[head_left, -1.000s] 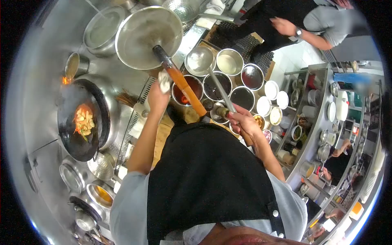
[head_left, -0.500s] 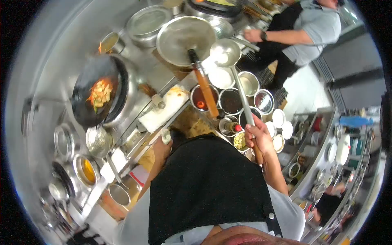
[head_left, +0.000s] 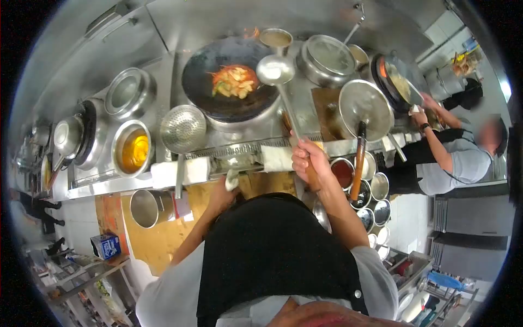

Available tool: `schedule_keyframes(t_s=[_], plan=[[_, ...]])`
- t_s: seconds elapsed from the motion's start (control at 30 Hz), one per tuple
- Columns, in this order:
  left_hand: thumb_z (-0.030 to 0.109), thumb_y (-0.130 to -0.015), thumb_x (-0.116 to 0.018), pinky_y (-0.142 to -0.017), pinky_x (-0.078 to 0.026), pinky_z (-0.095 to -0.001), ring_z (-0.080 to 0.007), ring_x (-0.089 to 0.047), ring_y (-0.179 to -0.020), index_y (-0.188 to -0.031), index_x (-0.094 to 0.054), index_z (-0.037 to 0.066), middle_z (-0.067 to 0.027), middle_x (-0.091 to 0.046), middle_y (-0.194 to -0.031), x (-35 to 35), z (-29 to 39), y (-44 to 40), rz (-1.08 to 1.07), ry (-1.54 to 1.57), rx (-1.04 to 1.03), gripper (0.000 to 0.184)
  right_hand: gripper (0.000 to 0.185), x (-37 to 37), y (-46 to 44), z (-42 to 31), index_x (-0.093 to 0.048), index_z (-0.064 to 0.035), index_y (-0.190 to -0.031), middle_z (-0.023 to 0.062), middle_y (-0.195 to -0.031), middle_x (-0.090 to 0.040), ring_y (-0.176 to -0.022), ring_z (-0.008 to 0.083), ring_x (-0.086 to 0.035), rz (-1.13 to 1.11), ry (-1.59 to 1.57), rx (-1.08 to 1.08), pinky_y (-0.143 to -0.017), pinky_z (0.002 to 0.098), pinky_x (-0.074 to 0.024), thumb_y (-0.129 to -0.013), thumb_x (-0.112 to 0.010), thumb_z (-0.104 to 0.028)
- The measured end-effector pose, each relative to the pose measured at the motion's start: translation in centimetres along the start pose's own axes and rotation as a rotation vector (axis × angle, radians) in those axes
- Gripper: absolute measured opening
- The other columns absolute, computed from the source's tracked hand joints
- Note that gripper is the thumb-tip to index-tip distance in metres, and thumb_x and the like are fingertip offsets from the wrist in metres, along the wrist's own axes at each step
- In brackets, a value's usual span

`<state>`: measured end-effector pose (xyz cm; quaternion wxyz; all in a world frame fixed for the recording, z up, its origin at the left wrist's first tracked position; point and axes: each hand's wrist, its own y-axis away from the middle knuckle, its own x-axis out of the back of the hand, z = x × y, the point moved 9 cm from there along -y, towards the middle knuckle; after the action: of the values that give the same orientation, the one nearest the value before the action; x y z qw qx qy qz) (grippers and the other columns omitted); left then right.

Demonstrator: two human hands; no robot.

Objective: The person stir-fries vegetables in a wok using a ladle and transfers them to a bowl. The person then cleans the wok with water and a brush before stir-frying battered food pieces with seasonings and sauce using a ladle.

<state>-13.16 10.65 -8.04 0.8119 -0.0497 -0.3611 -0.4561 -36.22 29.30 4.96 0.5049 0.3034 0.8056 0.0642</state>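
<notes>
My right hand (head_left: 309, 161) is closed round the wooden handle of a long steel ladle (head_left: 289, 106). The ladle's bowl hangs over the right side of a dark wok (head_left: 201, 82) on the stove, and light liquid or glare shows in it. Sliced pieces of food, orange, pale and green (head_left: 235, 82), lie in the wok with haze above them. Low by the counter's front edge, my left hand (head_left: 222, 195) is closed on a bunched whitish cloth (head_left: 232, 180); its fingers are partly hidden.
Left of the wok are a perforated skimmer (head_left: 183, 129) and a pot of yellow-orange liquid (head_left: 133, 148). To the right sit a wide strainer with a wooden handle (head_left: 366, 109) and several sauce containers (head_left: 379, 186). A co-worker (head_left: 455, 150) stands at another wok, far right.
My view and body have turned left toward the stove, so the wok is now ahead. The ladle has swung from the sauce containers to the wok. My left hand still has the cloth.
</notes>
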Motion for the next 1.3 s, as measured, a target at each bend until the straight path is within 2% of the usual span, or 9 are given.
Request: schedule_keyframes(t_s=[0.2, 0.47, 0.63, 1.0, 1.1, 1.2, 1.23, 1.27, 1.3], plan=[[0.026, -0.082, -0.079, -0.083, -0.056, -0.0468, -0.0398, -0.073, -0.097, -0.123, -0.066, 0.001, -0.0257, -0.073, -0.1, 11.7, -8.6, 3.7, 0.169, 0.129, 0.353, 0.051, 0.009, -1.8, -11.0, 6.2, -0.054, -0.0177, -0.109, -0.003, -0.07, -0.05, -0.051, 0.0098, -0.045, 0.023, -0.038, -0.104, -0.044, 0.0261, -0.0331, -0.104, -0.059, -0.023], [0.023, -0.088, -0.076, -0.082, -0.055, -0.0406, -0.0298, -0.073, -0.09, -0.119, -0.067, -0.002, -0.0169, -0.075, -0.098, 16.4, -16.6, 0.8, 0.433, 0.411, 0.28, 0.04, 0.018, -2.8, -14.8, 7.5, -0.047, -0.0173, -0.097, -0.0034, -0.07, -0.052, -0.052, 0.0095, -0.047, 0.104, 0.087, 0.003, -0.046, 0.0265, -0.0357, -0.102, -0.063, -0.022], [0.013, -0.094, -0.066, -0.064, -0.054, -0.0335, -0.0189, -0.067, -0.073, -0.116, -0.069, 0.001, -0.0075, -0.071, -0.091, 14.4, -11.7, -4.9, 0.108, 0.919, 0.205, 0.026, 0.012, -2.4, -16.3, 7.6, -0.05, -0.0153, -0.1, -0.0021, -0.068, -0.051, -0.049, 0.0099, -0.047, 0.233, 0.356, 0.131, -0.042, 0.0281, -0.0352, -0.101, -0.061, -0.017], [0.069, -0.102, -0.044, -0.051, -0.053, -0.0375, -0.022, -0.066, -0.064, -0.115, -0.061, 0.007, -0.0094, -0.07, -0.089, 6.1, 0.9, -15.4, -0.218, 1.323, 0.403, 0.066, 0.056, -4.2, -13.3, 4.1, -0.048, -0.0064, -0.15, 0.0001, -0.068, -0.056, -0.047, 0.0087, -0.049, 0.374, 0.971, 0.447, -0.044, 0.0259, -0.0415, -0.096, -0.063, -0.005], [0.066, -0.104, -0.043, -0.056, -0.057, -0.0375, -0.0207, -0.069, -0.077, -0.122, -0.057, 0.013, -0.0063, -0.07, -0.095, 4.8, 2.5, -17.9, -0.256, 1.337, 0.344, 0.057, 0.073, -4.9, -11.3, 5.0, -0.033, -0.0078, -0.162, 0.0011, -0.072, -0.059, -0.052, 0.0072, -0.051, 0.4, 1.034, 0.537, -0.046, 0.0245, -0.0433, -0.096, -0.064, -0.003], [0.039, -0.1, -0.062, -0.046, -0.049, -0.0357, -0.0222, -0.066, -0.063, -0.101, -0.064, 0.007, -0.0093, -0.07, -0.085, 2.9, 2.6, -22.6, 0.014, 1.464, 0.318, 0.032, 0.08, -0.2, -11.9, 7.3, -0.026, -0.0065, -0.163, 0.0197, -0.107, -0.071, -0.075, 0.0282, -0.068, 0.375, 1.547, 0.697, -0.071, 0.0395, -0.0555, -0.093, -0.065, -0.004], [0.03, -0.098, -0.066, -0.045, -0.049, -0.0361, -0.0224, -0.067, -0.063, -0.099, -0.064, 0.007, -0.0095, -0.07, -0.085, 1.8, 2.0, -24.0, 0.082, 1.461, 0.31, 0.023, 0.081, 2.9, -11.6, 9.0, -0.027, -0.0072, -0.163, 0.026, -0.12, -0.07, -0.087, 0.0339, -0.072, 0.438, 1.592, 0.441, -0.08, 0.0415, -0.0565, -0.092, -0.066, -0.005], [0.011, -0.087, -0.07, -0.045, -0.048, -0.0374, -0.0237, -0.069, -0.064, -0.097, -0.064, 0.007, -0.01, -0.07, -0.085, 1.1, 1.3, -24.3, 0.098, 1.522, 0.416, 0.012, 0.078, 4.6, -10.9, 9.9, -0.028, -0.0087, -0.162, 0.0303, -0.114, -0.069, -0.091, 0.0391, -0.072, 0.385, 1.664, 0.499, -0.08, 0.0445, -0.0563, -0.093, -0.065, -0.01], [0.011, -0.087, -0.07, -0.045, -0.048, -0.0377, -0.0242, -0.069, -0.064, -0.096, -0.064, 0.007, -0.0102, -0.07, -0.085, 1.5, 0.9, -24.3, 0.1, 1.486, 0.428, 0.012, 0.075, 5.8, -9.9, 10.7, -0.029, -0.0102, -0.161, 0.0346, -0.109, -0.068, -0.095, 0.0443, -0.072, 0.329, 1.734, 0.555, -0.08, 0.0474, -0.0561, -0.095, -0.064, -0.015]])
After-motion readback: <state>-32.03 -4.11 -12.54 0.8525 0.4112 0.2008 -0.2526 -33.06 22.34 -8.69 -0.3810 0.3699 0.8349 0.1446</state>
